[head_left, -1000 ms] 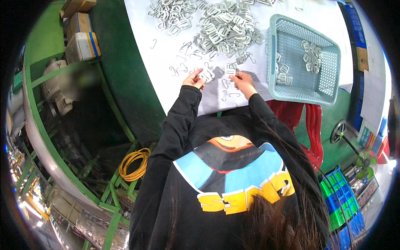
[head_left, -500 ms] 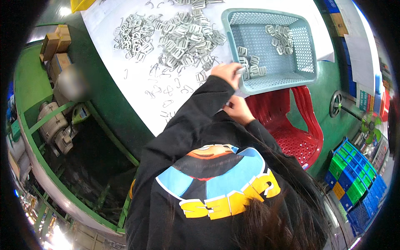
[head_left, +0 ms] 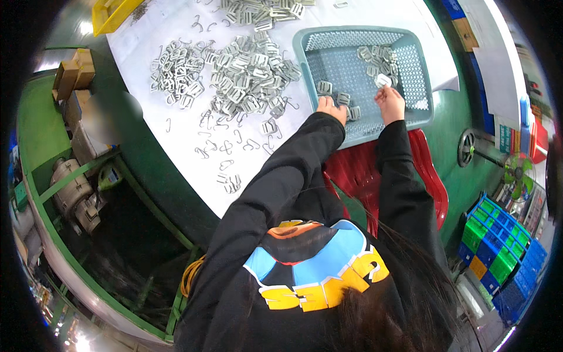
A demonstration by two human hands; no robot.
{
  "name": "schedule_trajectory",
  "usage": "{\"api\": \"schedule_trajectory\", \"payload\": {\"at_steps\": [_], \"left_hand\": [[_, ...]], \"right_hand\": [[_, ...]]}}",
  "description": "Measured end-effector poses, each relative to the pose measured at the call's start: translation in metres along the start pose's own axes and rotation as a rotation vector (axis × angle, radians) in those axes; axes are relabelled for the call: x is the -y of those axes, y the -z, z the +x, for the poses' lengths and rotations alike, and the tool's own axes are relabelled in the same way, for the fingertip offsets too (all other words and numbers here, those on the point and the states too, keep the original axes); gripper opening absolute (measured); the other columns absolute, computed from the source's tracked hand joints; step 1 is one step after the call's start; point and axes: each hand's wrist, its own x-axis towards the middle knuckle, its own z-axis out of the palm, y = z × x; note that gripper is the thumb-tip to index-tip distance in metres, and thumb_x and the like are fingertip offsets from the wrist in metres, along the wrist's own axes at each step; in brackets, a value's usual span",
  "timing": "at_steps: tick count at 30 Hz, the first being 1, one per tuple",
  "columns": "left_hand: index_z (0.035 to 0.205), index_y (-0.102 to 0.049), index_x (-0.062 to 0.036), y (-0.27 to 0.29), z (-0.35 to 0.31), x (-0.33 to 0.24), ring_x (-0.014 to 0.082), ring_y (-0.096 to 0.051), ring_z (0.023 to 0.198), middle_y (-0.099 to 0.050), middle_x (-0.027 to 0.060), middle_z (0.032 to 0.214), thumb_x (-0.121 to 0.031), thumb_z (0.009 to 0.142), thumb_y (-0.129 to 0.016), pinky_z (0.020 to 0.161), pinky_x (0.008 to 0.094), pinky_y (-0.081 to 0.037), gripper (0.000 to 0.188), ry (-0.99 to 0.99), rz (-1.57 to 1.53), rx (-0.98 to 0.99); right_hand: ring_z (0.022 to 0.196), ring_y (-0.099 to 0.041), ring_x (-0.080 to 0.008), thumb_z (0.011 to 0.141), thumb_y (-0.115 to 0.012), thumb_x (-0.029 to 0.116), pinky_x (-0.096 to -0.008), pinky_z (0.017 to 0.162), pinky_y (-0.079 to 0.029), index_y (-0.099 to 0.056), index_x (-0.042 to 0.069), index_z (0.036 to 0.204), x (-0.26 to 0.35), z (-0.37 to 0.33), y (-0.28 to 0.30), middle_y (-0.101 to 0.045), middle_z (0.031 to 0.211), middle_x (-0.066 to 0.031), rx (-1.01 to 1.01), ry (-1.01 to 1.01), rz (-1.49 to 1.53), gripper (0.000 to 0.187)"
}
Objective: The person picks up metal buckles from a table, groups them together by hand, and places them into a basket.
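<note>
A grey-blue plastic basket (head_left: 426, 88) holds flat silver metal buckles in two groups. My right hand (head_left: 391, 105) is over its right part, closed with the fingertips pinching one pale buckle (head_left: 383, 80) beside the far-right group of buckles (head_left: 375, 56). Over the basket's near left rim, my left hand (head_left: 332, 110) is closed, fingers bent down onto the near-left buckles (head_left: 343, 98). Its fingertips are partly hidden among them.
A white table (head_left: 182, 138) carries a large heap of buckles (head_left: 249, 73), a smaller heap of bent metal pieces (head_left: 179, 70) and scattered wire hooks (head_left: 226, 146). A red plastic chair (head_left: 358, 167) stands below the basket. At the far left is a yellow bin (head_left: 117, 14).
My right hand has moved from near my body up into the basket with a buckle. My left hand still works at the basket's near left corner. The view has shifted slightly.
</note>
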Motion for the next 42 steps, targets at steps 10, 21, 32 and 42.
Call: {"api": "schedule_trajectory", "payload": {"at_steps": [10, 21, 32, 42], "left_hand": [[0.096, -0.051, -0.0097, 0.017, -0.107, 0.059, 0.0328, -0.032, 0.108, -0.040, 0.0156, 0.110, -0.016, 0.061, -0.059, 0.087, 0.0434, -0.027, 0.037, -0.077, -0.491, -0.496], [0.106, -0.042, -0.0045, -0.013, -0.256, 0.190, 0.0212, -0.038, 0.100, -0.029, 0.0121, 0.118, -0.006, 0.066, -0.055, 0.077, 0.0336, -0.036, 0.042, 0.972, -0.579, -1.021], [0.099, -0.048, -0.0069, -0.065, -0.273, 0.176, 0.0156, -0.047, 0.083, -0.042, 0.0078, 0.104, -0.004, 0.069, -0.052, 0.067, 0.0274, -0.040, 0.031, 0.960, -0.880, -0.920], [0.089, -0.054, -0.0074, -0.041, -0.213, 0.163, 0.0181, -0.052, 0.066, -0.055, 0.0076, 0.076, -0.017, 0.069, -0.055, 0.064, 0.0317, -0.037, 0.022, 0.566, -0.610, -0.350]], "right_hand": [[0.088, -0.049, -0.0291, 0.075, -0.049, 0.022, -0.0339, 0.075, -0.042, -0.040, -0.008, 0.100, -0.025, 0.094, 0.001, -0.045, 0.099, -0.0203, -0.114, -0.012, -0.547, 0.040], [0.101, -0.042, -0.0413, 0.070, -0.053, 0.037, -0.0369, 0.086, -0.035, -0.034, 0.002, 0.118, -0.069, -0.026, -0.035, -0.035, 0.112, -0.0325, 0.426, -0.020, -1.602, 0.062], [0.087, -0.051, -0.0335, 0.071, -0.050, 0.017, -0.0360, 0.076, -0.040, -0.052, 0.002, 0.098, -0.049, -0.021, -0.109, -0.055, 0.089, -0.0192, 0.385, 0.603, -1.309, 0.031], [0.078, -0.053, -0.0261, 0.069, -0.045, -0.001, -0.0325, 0.068, -0.041, -0.057, 0.004, 0.086, -0.039, -0.092, -0.094, -0.055, 0.085, -0.0128, 0.285, 0.744, -1.157, 0.021]]}}
